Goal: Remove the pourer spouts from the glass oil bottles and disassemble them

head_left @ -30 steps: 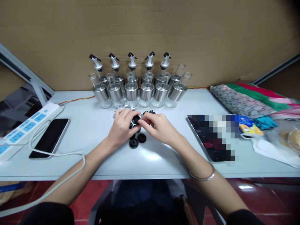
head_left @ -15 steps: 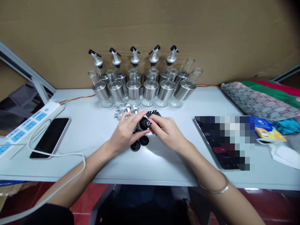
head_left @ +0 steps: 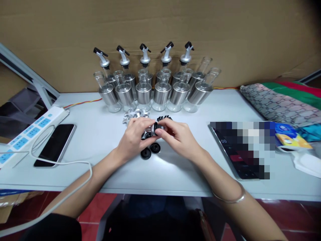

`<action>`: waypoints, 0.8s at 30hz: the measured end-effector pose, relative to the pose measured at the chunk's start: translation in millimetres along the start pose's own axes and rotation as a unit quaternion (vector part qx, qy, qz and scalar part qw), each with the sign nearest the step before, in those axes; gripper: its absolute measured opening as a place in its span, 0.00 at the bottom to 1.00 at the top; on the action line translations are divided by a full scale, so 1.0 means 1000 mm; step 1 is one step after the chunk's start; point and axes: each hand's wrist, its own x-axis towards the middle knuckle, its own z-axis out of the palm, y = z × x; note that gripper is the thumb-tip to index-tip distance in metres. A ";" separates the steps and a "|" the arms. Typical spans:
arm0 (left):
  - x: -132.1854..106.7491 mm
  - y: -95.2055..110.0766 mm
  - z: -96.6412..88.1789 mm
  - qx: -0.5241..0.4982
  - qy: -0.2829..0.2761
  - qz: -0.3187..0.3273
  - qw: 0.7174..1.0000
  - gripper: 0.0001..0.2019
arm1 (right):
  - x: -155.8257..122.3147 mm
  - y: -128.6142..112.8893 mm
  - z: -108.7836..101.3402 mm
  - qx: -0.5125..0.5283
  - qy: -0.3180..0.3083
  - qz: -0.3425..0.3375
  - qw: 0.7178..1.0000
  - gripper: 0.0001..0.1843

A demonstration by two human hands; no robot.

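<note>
Between my two hands is a silver and black pourer spout [head_left: 154,129]. My left hand [head_left: 134,135] grips its silver part from the left, thumb below and fingers above. The fingers of my right hand [head_left: 177,135] pinch its black end. Under my hands on the table lie round black stoppers [head_left: 155,147]. Beyond my left fingers is a pile of silver spout parts [head_left: 135,113]. Several small black levers [head_left: 164,118] lie just past my right fingers, partly hidden by them.
Behind stand two rows of glass bottles with steel sleeves [head_left: 143,94], several topped with pourers [head_left: 145,55]. A phone [head_left: 55,145] and a power strip [head_left: 27,135] lie left. To the right are a tablet-like device [head_left: 233,154], a blue and yellow packet [head_left: 291,137] and folded cloth [head_left: 281,102].
The pourer spout has turned in my hands, so its silver part now shows and its black end points right. My right fingers have closed further around that end.
</note>
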 end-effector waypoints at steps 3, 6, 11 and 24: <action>0.001 0.000 0.000 -0.011 -0.016 0.001 1.000 0.18 | 0.000 -0.001 -0.001 -0.016 -0.006 0.002 1.000 0.18; 0.001 0.000 0.000 -0.044 -0.020 -0.007 0.999 0.19 | 0.001 -0.002 -0.002 -0.002 -0.003 0.007 1.000 0.18; 0.001 -0.001 -0.001 -0.084 -0.004 -0.013 0.996 0.17 | 0.001 -0.003 -0.003 0.013 -0.012 0.011 1.000 0.13; 0.006 -0.009 -0.008 -0.202 -0.048 -0.120 0.971 0.16 | 0.003 0.001 -0.008 -0.042 -0.036 -0.043 0.998 0.08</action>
